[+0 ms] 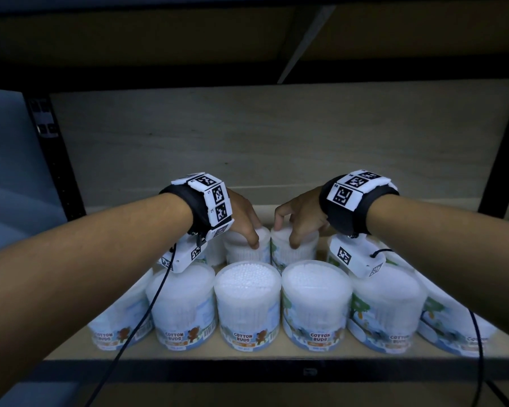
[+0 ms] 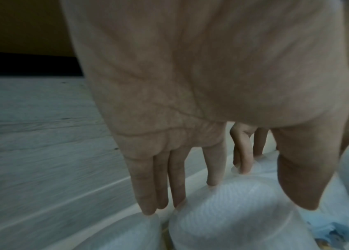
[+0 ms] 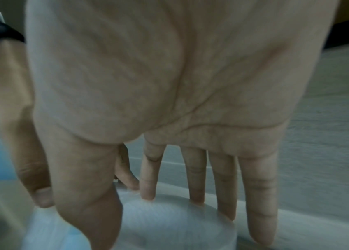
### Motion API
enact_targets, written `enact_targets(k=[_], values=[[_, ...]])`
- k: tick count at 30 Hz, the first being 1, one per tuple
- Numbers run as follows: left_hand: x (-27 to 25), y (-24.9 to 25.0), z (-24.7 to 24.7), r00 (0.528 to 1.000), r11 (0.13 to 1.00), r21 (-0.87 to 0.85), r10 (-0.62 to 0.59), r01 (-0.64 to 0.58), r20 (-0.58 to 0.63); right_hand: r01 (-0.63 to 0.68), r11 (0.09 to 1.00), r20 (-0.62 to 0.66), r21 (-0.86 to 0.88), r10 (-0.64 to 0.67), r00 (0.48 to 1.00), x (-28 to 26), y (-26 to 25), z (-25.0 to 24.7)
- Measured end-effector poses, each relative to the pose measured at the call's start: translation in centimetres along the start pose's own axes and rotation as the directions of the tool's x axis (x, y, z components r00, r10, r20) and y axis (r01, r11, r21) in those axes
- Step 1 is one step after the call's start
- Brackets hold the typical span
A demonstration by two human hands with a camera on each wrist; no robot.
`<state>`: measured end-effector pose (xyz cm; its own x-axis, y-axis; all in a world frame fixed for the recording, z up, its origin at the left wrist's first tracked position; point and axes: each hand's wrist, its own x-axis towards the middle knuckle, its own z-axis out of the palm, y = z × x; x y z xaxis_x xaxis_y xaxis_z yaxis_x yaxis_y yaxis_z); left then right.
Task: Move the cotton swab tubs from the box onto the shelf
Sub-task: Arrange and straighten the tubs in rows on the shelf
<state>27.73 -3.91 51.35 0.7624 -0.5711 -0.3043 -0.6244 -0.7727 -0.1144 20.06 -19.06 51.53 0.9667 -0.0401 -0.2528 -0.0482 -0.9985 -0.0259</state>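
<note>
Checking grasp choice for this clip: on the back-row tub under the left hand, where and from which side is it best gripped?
Grip the left back-row tub by its round lid rim, coming from above. It stands upright, with neighbouring tubs close on both sides and the front-row tubs before it, so its walls look hard to reach. The left hand does so: fingers behind the rim, thumb in front.
</note>
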Motion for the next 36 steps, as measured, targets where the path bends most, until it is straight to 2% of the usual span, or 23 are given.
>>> enact_targets(k=[9, 12, 30, 36], values=[[-2.5, 0.6, 0.1, 0.998, 0.994, -0.096, 0.061, -0.057, 0.035, 0.027, 1.0, 0.017, 0.008, -0.027, 0.999, -2.6, -0.5, 0.1], [-3.3, 0.9, 0.2, 0.996, 0.993, -0.078, 0.087, -0.085, 0.022, 0.027, 0.999, 0.018, 0.022, -0.027, 0.999, -3.3, -0.5, 0.1], [-4.3, 0.7, 0.8, 0.996, 0.985, -0.153, 0.083, -0.076, 0.039, -0.021, 0.995, 0.111, 0.102, 0.009, 0.994, -4.4, -0.8, 0.2], [-4.5, -0.3, 0.5, 0.996, 0.988, -0.137, 0.073, -0.066, 0.046, -0.026, 0.995, 0.071, 0.095, 0.019, 0.997, -4.0, -1.0, -0.4]])
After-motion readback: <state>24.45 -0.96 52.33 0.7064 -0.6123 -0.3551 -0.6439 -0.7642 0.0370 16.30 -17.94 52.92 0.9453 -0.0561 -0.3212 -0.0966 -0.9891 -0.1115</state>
